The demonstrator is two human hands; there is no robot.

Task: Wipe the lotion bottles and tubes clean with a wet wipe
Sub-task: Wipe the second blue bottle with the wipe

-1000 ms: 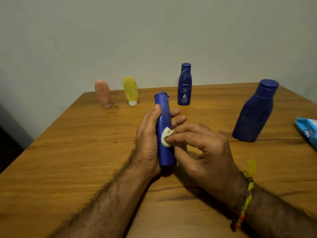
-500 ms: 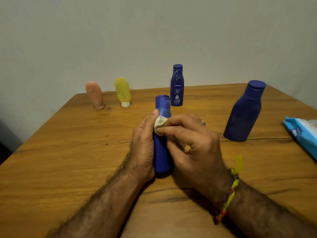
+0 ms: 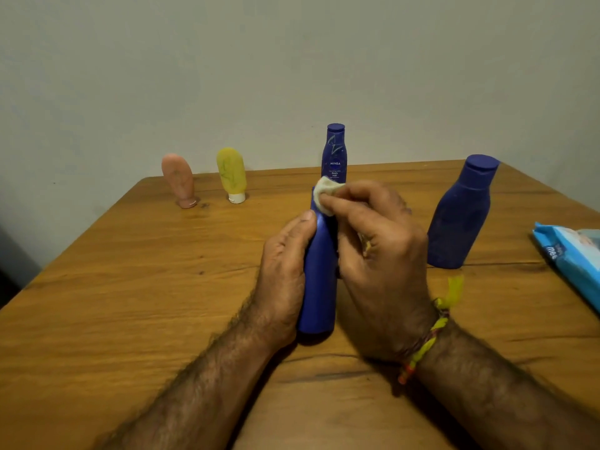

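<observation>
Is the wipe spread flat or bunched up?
Bunched: the wipe is a small wad pinched by the right hand against the bottle.

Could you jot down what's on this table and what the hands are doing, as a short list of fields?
Surface: wooden table
Being wiped: slim blue plastic bottle, standing
Left hand: grips the bottle's side
Right hand: pinches a small white wet wipe against the bottle's top
Waiting at back: peach tube, yellow tube, labelled dark blue bottle
Right side: broad blue bottle, light blue wipes pack

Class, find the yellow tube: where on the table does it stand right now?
The yellow tube stands cap-down at the table's far left edge by the wall, between the pink tube and the Nivea bottle.
</observation>
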